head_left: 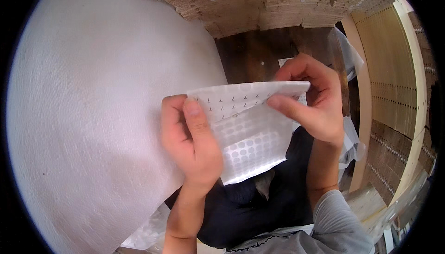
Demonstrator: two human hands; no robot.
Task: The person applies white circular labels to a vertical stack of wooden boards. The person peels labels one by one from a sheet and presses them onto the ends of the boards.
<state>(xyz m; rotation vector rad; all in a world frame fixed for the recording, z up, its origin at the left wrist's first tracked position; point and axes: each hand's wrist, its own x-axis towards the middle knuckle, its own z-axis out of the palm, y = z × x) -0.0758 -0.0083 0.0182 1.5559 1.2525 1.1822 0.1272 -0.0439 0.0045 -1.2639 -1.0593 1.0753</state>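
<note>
A white sheet of small round stickers point(255, 147) is held up in front of my body. Its upper part is folded over, with rows of small dark printed marks on it, and the lower part shows rows of greyish circles. My left hand point(192, 142) pinches the sheet's upper left corner, the thumb lying on the front. At the upper right my right hand point(320, 101) grips the top edge, thumb in front and fingers behind. Whether a single sticker is between the right fingertips cannot be made out.
A large white textured foam sheet point(106, 96) fills the left side. Brown boards with rows of holes point(241, 8) are stacked at the far side, above a dark brown surface point(250, 54). More drilled boards point(389, 68) stand on the right, beside crumpled clear plastic point(350, 142).
</note>
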